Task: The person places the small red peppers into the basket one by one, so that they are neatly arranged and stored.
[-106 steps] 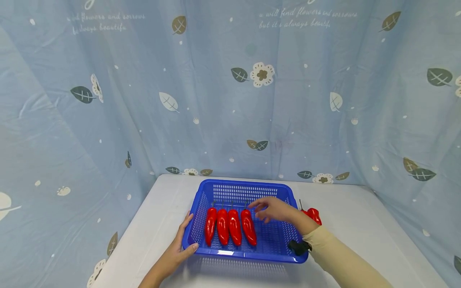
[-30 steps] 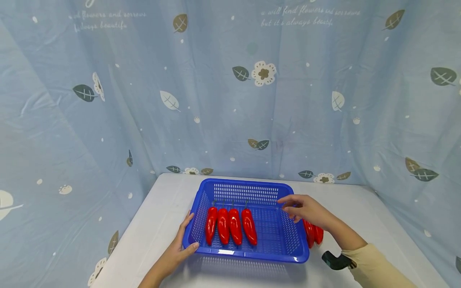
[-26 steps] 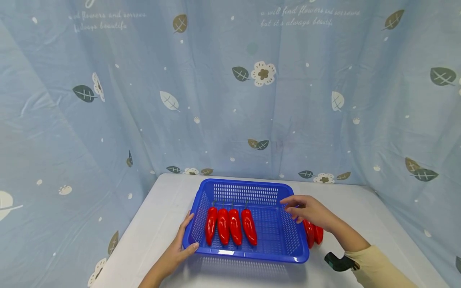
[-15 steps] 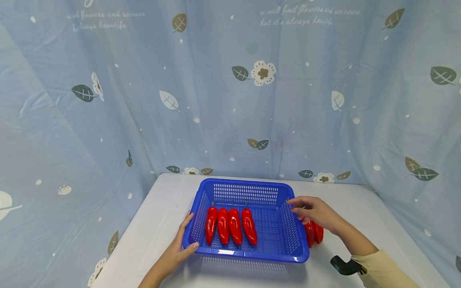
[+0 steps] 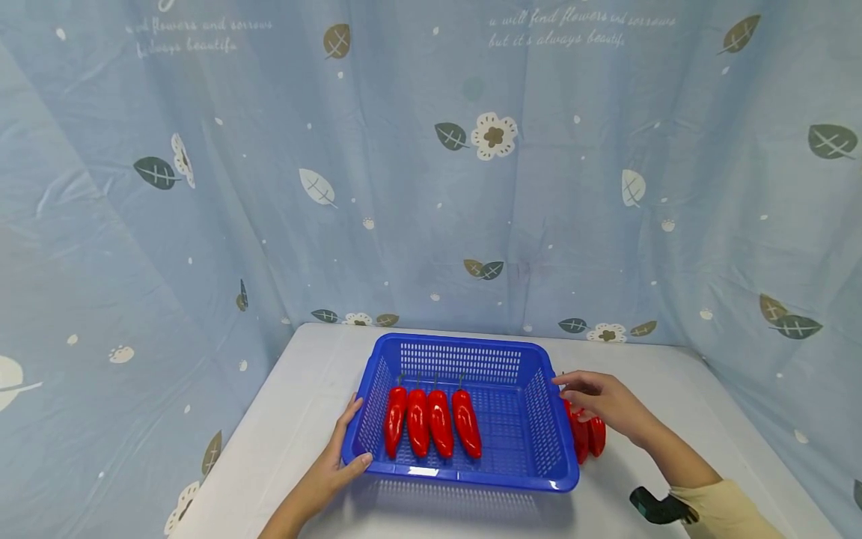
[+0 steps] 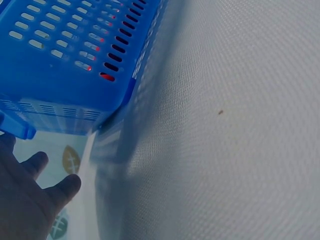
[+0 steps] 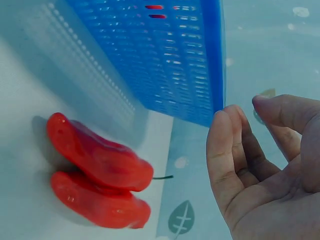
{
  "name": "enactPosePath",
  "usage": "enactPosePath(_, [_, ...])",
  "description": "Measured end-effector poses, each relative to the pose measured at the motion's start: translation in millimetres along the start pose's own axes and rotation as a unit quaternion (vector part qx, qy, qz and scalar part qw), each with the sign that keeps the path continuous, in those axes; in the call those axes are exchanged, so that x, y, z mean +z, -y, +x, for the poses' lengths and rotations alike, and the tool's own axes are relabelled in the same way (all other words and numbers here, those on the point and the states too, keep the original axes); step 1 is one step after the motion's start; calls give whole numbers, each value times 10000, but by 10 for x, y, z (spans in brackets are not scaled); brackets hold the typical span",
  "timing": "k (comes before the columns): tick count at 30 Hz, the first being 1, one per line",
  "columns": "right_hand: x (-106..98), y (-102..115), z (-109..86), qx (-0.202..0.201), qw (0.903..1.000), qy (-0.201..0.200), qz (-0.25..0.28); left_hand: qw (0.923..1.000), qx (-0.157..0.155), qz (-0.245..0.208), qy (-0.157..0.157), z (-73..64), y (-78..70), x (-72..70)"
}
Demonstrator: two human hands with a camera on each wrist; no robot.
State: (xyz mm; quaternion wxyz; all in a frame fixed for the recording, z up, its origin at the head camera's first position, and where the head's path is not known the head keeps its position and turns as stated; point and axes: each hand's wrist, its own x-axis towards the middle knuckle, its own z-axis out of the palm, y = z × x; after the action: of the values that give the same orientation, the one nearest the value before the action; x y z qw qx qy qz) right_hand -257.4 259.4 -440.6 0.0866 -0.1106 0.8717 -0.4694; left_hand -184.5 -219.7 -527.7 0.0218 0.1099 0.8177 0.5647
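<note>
A blue plastic basket [image 5: 465, 479] with slotted walls stands on the table. Several glossy red chili peppers [image 5: 439, 427] lie side by side across its left and middle, stems pointing to the back. My left hand [image 5: 330, 464] holds the basket's front left corner, thumb over the rim and fingers along the left side. Just outside the right wall, two more chili peppers [image 7: 102, 155] lie close together on the table. My right hand [image 5: 606, 400] hovers above them, partly covering them in the head view. Its fingers [image 7: 220, 145] are slightly bent, the thumb stands apart, and nothing is held.
The white table [image 5: 303, 374] extends around the basket. A pale blue curtain [image 5: 404, 187] printed with leaves and flowers encloses the back and sides. A black strapped device [image 5: 663, 507] sits at my right wrist.
My right hand has moved right, from beside the rightmost chili pepper in the basket, past the right rim to above the two peppers outside. The left hand and basket have stayed put.
</note>
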Motion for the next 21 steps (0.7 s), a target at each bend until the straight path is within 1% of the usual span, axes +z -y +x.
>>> enactPosePath(7, [-33,-103,-51,42,9999,-109,-36,10000,38,18,8,0,-18,9])
enactPosePath(13, [-77,-219,-76,320,9993,-202,-1,10000,9,-39,11,-5,-23,9])
enactPosePath(21, [-133,-435,-101,437,9986,-295,10,10000,73,-37,11,-7,-18,10])
